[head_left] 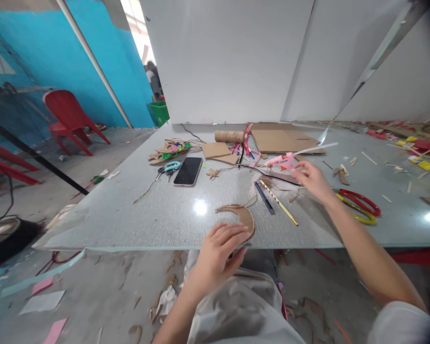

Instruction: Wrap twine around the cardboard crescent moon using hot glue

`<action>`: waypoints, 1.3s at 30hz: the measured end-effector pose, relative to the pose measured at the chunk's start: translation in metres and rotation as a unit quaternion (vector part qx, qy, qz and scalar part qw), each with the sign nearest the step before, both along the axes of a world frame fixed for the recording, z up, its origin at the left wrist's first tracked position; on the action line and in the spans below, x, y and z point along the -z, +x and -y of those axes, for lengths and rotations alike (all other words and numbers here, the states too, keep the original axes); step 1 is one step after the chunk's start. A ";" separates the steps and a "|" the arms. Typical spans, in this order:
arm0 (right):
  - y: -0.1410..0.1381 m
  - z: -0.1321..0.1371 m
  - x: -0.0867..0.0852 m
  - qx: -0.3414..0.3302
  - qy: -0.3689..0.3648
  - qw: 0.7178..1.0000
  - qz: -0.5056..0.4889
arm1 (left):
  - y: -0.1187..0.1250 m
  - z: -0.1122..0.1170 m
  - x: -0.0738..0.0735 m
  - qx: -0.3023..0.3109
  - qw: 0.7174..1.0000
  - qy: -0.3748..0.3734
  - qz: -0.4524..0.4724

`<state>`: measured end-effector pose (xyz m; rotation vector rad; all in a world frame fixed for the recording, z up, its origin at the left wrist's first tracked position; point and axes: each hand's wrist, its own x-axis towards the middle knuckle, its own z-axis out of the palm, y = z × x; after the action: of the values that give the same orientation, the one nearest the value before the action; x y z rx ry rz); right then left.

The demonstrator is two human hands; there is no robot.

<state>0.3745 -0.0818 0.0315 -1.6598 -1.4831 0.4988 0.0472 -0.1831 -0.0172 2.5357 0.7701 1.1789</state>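
My left hand (220, 251) rests at the near edge of the glass table (129, 215), its fingers laid over the lower end of a crescent-shaped cardboard piece (244, 216) wrapped in twine. My right hand (310, 177) reaches out over the table with fingers apart, right beside the pink glue gun (280, 161), and holds nothing. A blue ruler (264, 197) and a yellow pencil (279, 203) lie between my hands.
A black phone (188, 171), blue-handled scissors (169, 167), a twine roll (229, 136), cardboard sheets (283, 139) and red-and-yellow scissors (360, 205) lie on the table. White panels stand behind it. Red chairs (69, 119) are at left. Scraps litter the floor.
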 end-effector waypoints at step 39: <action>-0.112 0.050 -0.035 -0.334 -0.088 0.937 -0.052 | 0.008 -0.068 -0.088 -0.018 0.965 0.239 -0.102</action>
<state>0.2624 -0.1318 0.0665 -1.1930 -1.9556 1.0940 0.0556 -0.1153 0.0704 3.0891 0.6353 1.2525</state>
